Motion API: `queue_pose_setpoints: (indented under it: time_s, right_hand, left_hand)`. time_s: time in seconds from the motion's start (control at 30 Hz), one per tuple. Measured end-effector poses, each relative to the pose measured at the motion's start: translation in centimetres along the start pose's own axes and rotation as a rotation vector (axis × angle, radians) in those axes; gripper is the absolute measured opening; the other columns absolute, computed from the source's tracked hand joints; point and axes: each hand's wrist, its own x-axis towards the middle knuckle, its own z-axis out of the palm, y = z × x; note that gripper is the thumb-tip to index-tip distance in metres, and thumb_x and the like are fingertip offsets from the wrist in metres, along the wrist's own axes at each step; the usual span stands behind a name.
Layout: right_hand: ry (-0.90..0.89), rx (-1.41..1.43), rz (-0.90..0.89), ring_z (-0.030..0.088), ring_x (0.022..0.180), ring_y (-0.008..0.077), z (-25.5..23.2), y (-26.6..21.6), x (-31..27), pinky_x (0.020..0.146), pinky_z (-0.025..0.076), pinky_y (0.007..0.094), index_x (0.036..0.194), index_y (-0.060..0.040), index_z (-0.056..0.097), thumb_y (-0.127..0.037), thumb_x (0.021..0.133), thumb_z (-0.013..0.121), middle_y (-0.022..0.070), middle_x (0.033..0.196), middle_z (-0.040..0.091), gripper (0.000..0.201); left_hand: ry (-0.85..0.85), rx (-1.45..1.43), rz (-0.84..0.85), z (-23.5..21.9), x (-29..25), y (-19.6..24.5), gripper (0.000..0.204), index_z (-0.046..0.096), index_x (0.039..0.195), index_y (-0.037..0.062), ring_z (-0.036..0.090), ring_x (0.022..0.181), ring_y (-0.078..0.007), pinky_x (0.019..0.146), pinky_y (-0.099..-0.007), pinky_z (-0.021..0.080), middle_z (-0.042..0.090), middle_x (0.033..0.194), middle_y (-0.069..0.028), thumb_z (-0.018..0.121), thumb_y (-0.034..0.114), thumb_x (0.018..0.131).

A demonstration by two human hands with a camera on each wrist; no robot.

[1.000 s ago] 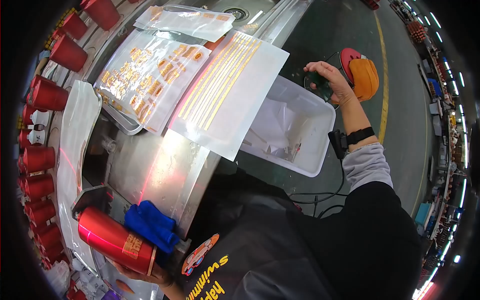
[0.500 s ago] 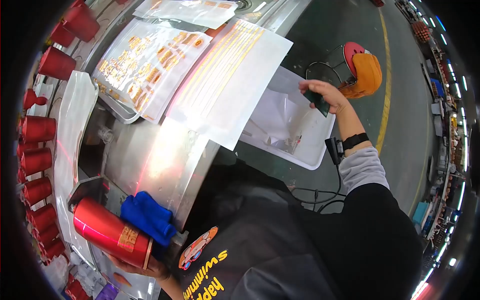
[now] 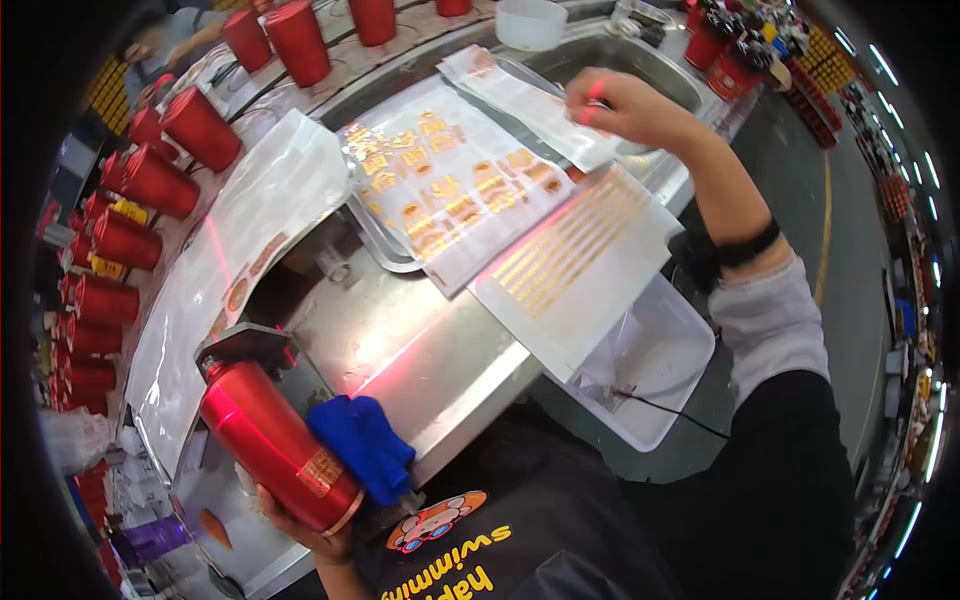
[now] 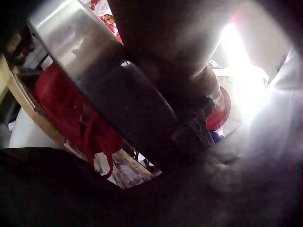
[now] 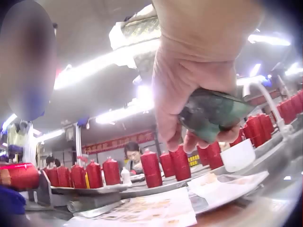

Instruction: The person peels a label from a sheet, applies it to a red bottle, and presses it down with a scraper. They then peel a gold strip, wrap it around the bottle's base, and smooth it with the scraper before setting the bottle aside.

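In the head view a red metal tumbler (image 3: 275, 445) with a gold emblem lies tilted against a dark bracket (image 3: 250, 345). My left hand (image 3: 310, 530) grips its lower end, fingers partly hidden behind it. The left wrist view is dark, and the fingers cannot be made out. My right hand (image 3: 635, 108) is above the far sheets by the sink. In the right wrist view the right hand (image 5: 194, 71) holds a dark green translucent piece (image 5: 213, 116) between thumb and fingers. Below lies a sheet of gold decals (image 3: 470, 185), beside a sheet of gold strips (image 3: 575, 260).
A blue cloth (image 3: 365, 445) lies against the tumbler. Rows of red tumblers (image 3: 205, 130) stand along the far side. A white bin (image 3: 650, 380) is below the table edge, a metal sink (image 3: 650, 75) at the back, and a white bowl (image 3: 530, 24) beside it.
My right hand has moved from over the white bin to above the far sheets, still with the green piece. The head view has turned toward the sink. My left hand stays at the tumbler.
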Motion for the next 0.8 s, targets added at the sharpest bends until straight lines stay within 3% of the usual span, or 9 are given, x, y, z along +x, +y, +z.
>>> queue_pose_setpoints:
  time_s: [0.03,0.07,0.17,0.2,0.3,0.37,0.47,0.67,0.8]
  right_hand:
    - [0.018,-0.172,-0.134,0.061,0.092,0.0255,0.9,2.1,3.6,0.080,0.049,0.0351,0.104,-0.0053,0.069,-0.012,0.087,0.062,0.0115,0.096,0.062,0.020]
    - [-0.053,-0.304,-0.041,0.062,0.094,0.0299,1.6,3.6,7.3,0.082,0.049,0.0379,0.108,-0.0084,0.070,-0.012,0.085,0.062,0.0130,0.099,0.063,0.024]
    - [-0.173,-0.687,0.165,0.064,0.099,0.0355,4.3,8.7,16.6,0.087,0.049,0.0416,0.113,-0.0143,0.071,-0.021,0.084,0.064,0.0161,0.108,0.066,0.030]
    - [-0.148,-0.687,0.234,0.064,0.100,0.0354,5.3,10.0,18.6,0.088,0.049,0.0415,0.112,-0.0141,0.071,-0.024,0.084,0.064,0.0168,0.110,0.066,0.031]
    - [-0.122,-0.659,0.401,0.064,0.102,0.0352,7.0,14.1,22.0,0.090,0.050,0.0415,0.112,-0.0137,0.071,-0.032,0.082,0.066,0.0178,0.113,0.067,0.035]
    - [-0.202,-0.604,0.467,0.065,0.102,0.0349,7.7,15.4,22.9,0.091,0.050,0.0418,0.113,-0.0137,0.070,-0.035,0.081,0.068,0.0172,0.114,0.068,0.039]
    - [-0.150,-0.574,0.546,0.063,0.103,0.0353,7.6,13.7,22.3,0.093,0.049,0.0430,0.109,-0.0126,0.070,-0.036,0.080,0.069,0.0143,0.113,0.068,0.037]
    - [0.139,-0.566,0.501,0.054,0.113,0.0347,8.8,13.8,21.2,0.093,0.049,0.0440,0.094,-0.0109,0.068,-0.030,0.084,0.068,0.0109,0.112,0.063,0.021]
    - [0.126,-0.637,0.491,0.053,0.116,0.0342,8.7,12.9,20.7,0.095,0.048,0.0465,0.098,-0.0112,0.068,-0.029,0.087,0.067,0.0099,0.116,0.061,0.021]
  left_hand:
    - [0.290,-0.682,-0.286,-0.1,-0.1,0.0,0.091,0.018,0.152,0.0112,0.043,0.132,-0.0386,0.108,-0.0517,0.040,0.029,0.152,-0.0197,0.055,0.063,0.088]
    - [0.582,-1.370,-0.559,-0.2,-0.2,0.2,0.091,0.017,0.152,0.0105,0.042,0.133,-0.0390,0.109,-0.0518,0.038,0.027,0.152,-0.0206,0.053,0.066,0.089]
    - [0.681,-1.971,-0.886,0.2,1.3,2.1,0.085,0.024,0.151,0.0100,0.048,0.129,-0.0364,0.104,-0.0528,0.043,0.035,0.149,-0.0184,0.052,0.062,0.090]
    - [0.335,-1.859,-0.900,0.4,2.3,2.9,0.083,0.026,0.150,0.0106,0.049,0.128,-0.0357,0.103,-0.0535,0.044,0.039,0.148,-0.0173,0.054,0.060,0.090]
    - [0.090,-1.416,-0.999,0.3,2.1,3.5,0.077,0.034,0.148,0.0115,0.052,0.125,-0.0326,0.101,-0.0526,0.045,0.048,0.142,-0.0138,0.056,0.056,0.089]
    - [0.139,-1.345,-0.997,0.3,1.3,3.1,0.077,0.034,0.148,0.0113,0.052,0.125,-0.0318,0.103,-0.0508,0.045,0.047,0.143,-0.0134,0.054,0.057,0.089]
    - [0.158,-1.276,-0.977,0.3,0.8,2.9,0.077,0.034,0.148,0.0114,0.050,0.126,-0.0306,0.104,-0.0486,0.043,0.047,0.144,-0.0127,0.053,0.057,0.089]
    - [0.106,-1.340,-0.921,0.3,1.0,2.9,0.075,0.036,0.147,0.0119,0.049,0.128,-0.0301,0.106,-0.0480,0.041,0.047,0.145,-0.0115,0.052,0.056,0.090]
    - [0.075,-1.325,-0.920,0.4,1.3,2.8,0.075,0.036,0.148,0.0126,0.048,0.129,-0.0301,0.107,-0.0487,0.040,0.046,0.145,-0.0110,0.052,0.057,0.090]
